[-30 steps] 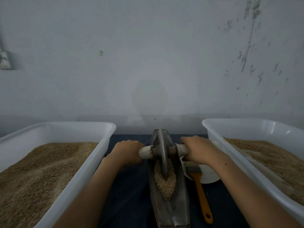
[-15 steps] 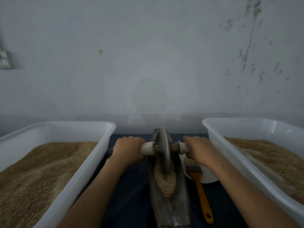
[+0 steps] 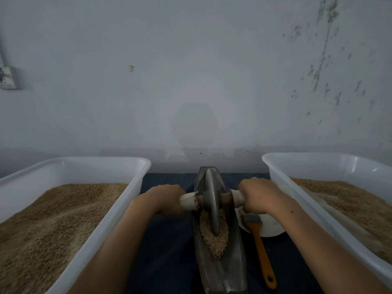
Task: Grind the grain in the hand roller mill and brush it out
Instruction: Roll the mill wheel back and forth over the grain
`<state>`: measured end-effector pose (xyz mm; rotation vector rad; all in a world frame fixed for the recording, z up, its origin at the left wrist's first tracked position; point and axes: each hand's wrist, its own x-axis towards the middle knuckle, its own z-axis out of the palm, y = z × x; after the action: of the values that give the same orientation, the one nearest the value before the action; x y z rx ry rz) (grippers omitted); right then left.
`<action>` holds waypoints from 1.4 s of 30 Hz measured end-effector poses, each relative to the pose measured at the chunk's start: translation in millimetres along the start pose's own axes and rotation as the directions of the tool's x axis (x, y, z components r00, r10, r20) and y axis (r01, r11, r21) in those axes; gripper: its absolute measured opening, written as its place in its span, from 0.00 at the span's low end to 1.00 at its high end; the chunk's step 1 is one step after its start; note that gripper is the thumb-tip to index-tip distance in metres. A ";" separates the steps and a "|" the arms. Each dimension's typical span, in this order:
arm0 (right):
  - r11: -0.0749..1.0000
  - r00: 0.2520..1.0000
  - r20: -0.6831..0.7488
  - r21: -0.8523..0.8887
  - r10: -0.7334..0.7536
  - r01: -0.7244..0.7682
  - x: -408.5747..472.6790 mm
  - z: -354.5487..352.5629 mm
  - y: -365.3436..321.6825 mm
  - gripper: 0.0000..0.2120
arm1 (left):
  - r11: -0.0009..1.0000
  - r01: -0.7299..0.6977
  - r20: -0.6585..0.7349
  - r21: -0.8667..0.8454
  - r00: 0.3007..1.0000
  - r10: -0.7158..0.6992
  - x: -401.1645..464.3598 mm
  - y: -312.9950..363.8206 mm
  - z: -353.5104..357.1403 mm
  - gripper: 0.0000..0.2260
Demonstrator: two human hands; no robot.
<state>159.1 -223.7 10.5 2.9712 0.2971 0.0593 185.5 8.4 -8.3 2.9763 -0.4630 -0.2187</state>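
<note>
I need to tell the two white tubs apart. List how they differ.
The left tub lies more fully in view, its grain heaped close to the rim. The right tub is cut off by the picture's edge, and its grain leaves more bare wall showing. Both are white plastic and hold brown grain, one either side of the mill.

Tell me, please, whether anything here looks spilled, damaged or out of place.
Nothing stands out. The brown grain lies inside the grey boat-shaped metal trough, and the orange-handled brush lies beside it. Each hand, left and right, grips the wheel's handle.
</note>
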 end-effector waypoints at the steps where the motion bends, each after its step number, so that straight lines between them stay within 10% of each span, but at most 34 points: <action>1: 1.000 1.000 -0.012 0.003 0.003 -0.002 0.6 0.9 0.4 0.03 | 1.000 0.003 -0.012 0.010 1.000 -0.003 0.3 0.8 -0.3 0.16; 10: 0.996 0.972 -0.233 0.086 0.045 -0.026 5.2 19.5 3.4 0.05 | 0.968 0.026 -0.400 0.250 0.913 0.079 2.4 10.9 4.9 0.12; 22: 1.000 0.996 -0.092 0.023 0.017 -0.014 2.9 7.1 2.0 0.04 | 0.997 -0.005 -0.089 0.077 0.996 0.012 3.1 1.5 1.6 0.18; 35: 0.999 0.886 -0.463 0.041 0.007 0.013 10.2 29.3 2.0 0.05 | 0.988 0.049 -0.425 0.149 0.905 0.019 3.6 4.9 13.3 0.10; 42: 1.000 0.963 -0.269 0.017 -0.008 0.013 8.9 18.1 5.0 0.05 | 0.993 0.009 -0.207 0.120 0.978 0.016 3.9 2.4 5.0 0.15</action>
<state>169.7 -229.5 -6.4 2.9770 0.3475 0.4639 187.6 4.5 -13.4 3.0684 -0.4710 0.1257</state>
